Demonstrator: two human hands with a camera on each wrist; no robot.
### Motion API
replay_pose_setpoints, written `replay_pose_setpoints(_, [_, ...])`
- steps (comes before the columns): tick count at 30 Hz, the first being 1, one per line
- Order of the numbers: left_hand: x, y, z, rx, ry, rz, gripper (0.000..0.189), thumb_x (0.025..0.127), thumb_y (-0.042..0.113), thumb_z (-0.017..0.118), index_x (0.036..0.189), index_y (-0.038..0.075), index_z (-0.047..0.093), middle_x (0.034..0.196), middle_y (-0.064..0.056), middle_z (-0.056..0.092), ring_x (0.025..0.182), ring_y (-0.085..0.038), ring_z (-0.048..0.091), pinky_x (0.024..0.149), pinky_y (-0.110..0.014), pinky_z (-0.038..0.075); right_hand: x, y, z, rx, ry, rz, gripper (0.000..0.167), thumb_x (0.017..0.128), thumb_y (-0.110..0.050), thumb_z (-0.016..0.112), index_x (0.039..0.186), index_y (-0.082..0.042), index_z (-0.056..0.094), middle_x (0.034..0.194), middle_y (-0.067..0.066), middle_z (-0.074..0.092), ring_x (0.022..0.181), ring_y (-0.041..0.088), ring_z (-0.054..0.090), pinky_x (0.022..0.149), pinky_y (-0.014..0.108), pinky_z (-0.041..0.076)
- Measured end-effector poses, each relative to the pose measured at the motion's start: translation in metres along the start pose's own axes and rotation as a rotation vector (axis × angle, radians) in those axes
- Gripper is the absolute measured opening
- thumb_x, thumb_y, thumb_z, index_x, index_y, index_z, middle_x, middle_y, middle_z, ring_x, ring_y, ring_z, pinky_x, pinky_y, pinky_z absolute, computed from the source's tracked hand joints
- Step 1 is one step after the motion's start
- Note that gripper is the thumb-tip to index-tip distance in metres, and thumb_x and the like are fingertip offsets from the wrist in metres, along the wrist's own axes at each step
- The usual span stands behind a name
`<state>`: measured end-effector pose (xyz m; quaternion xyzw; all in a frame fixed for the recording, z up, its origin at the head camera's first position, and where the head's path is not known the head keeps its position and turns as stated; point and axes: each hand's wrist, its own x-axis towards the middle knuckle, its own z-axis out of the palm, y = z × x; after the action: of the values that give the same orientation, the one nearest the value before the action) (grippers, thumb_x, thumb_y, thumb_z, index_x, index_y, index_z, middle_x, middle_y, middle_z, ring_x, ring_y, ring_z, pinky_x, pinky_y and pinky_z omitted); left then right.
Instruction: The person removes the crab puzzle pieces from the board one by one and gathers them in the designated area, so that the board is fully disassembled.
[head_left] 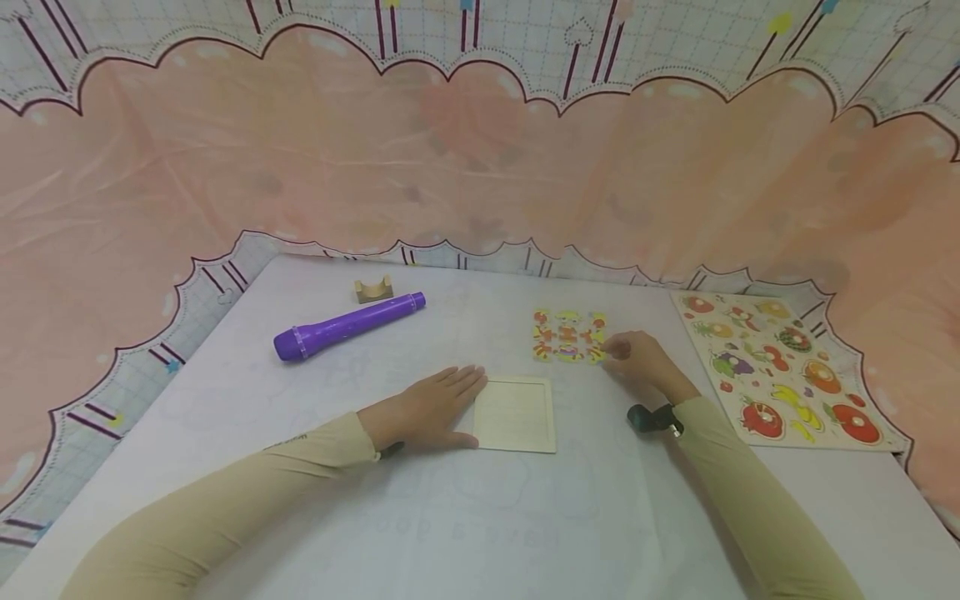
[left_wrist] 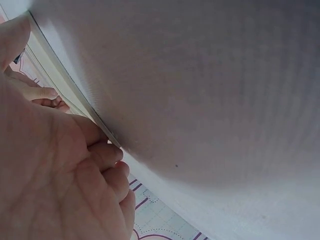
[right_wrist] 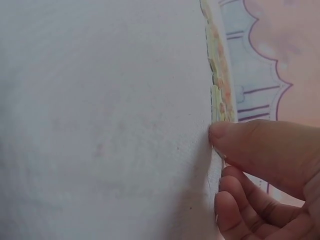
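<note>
A shallow wooden puzzle tray lies bare side up on the white tabletop. My left hand rests along its left edge, fingers straight and thumb near the lower corner. In the left wrist view the fingertips touch the tray's rim. Beyond the tray, several colourful puzzle pieces lie in a small grid, slightly apart. My right hand is at the right end of this grid. Its thumb and curled fingers pinch the lower right puzzle piece; the right wrist view shows the thumb against the piece's edge.
A purple toy microphone lies at the back left, with a small notched wooden block behind it. On the right lies a board with fruit pictures. A patterned cloth hangs behind the table.
</note>
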<state>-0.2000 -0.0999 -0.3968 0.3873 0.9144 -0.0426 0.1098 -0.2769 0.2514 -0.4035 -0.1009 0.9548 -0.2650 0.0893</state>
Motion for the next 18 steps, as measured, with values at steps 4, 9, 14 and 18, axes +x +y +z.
replay_pose_setpoints(4, [0.001, 0.0, -0.001, -0.004, -0.021, -0.007, 0.091, 0.088, 0.064, 0.044, 0.15, 0.004, 0.015, 0.158, -0.012, 0.014, 0.147, -0.024, 0.013, 0.122, -0.038, 0.013, -0.003, 0.001, 0.001, 0.025, 0.015, -0.009, 0.035, 0.085, -0.012, 0.064, 0.116, 0.004, 0.06, 0.116, 0.024, 0.062, 0.108, 0.037, 0.057, 0.094, 0.048, 0.048])
replay_pose_setpoints(9, [0.003, -0.001, -0.002, -0.008, -0.042, -0.01, 0.092, 0.088, 0.065, 0.044, 0.15, 0.004, 0.015, 0.158, -0.011, 0.013, 0.147, -0.024, 0.013, 0.122, -0.038, 0.013, -0.007, 0.002, 0.001, 0.064, 0.032, -0.027, 0.041, 0.085, -0.012, 0.065, 0.121, 0.006, 0.056, 0.116, 0.024, 0.062, 0.108, 0.037, 0.058, 0.095, 0.049, 0.047])
replay_pose_setpoints(14, [0.005, -0.006, -0.004, -0.043, -0.067, -0.016, 0.092, 0.088, 0.065, 0.045, 0.151, 0.005, 0.013, 0.159, -0.011, 0.011, 0.147, -0.023, 0.011, 0.122, -0.037, 0.011, -0.01, 0.0, -0.002, 0.093, 0.02, -0.059, 0.045, 0.086, -0.013, 0.065, 0.125, 0.006, 0.052, 0.116, 0.025, 0.061, 0.109, 0.039, 0.057, 0.096, 0.05, 0.047])
replay_pose_setpoints(18, [0.009, -0.018, -0.012, -0.047, -0.006, -0.021, 0.091, 0.088, 0.061, 0.048, 0.151, 0.004, 0.013, 0.159, -0.014, 0.01, 0.147, -0.027, 0.011, 0.122, -0.04, 0.011, -0.012, -0.001, -0.003, 0.098, 0.016, -0.099, 0.047, 0.088, -0.015, 0.064, 0.128, 0.007, 0.048, 0.118, 0.026, 0.06, 0.11, 0.04, 0.056, 0.096, 0.051, 0.047])
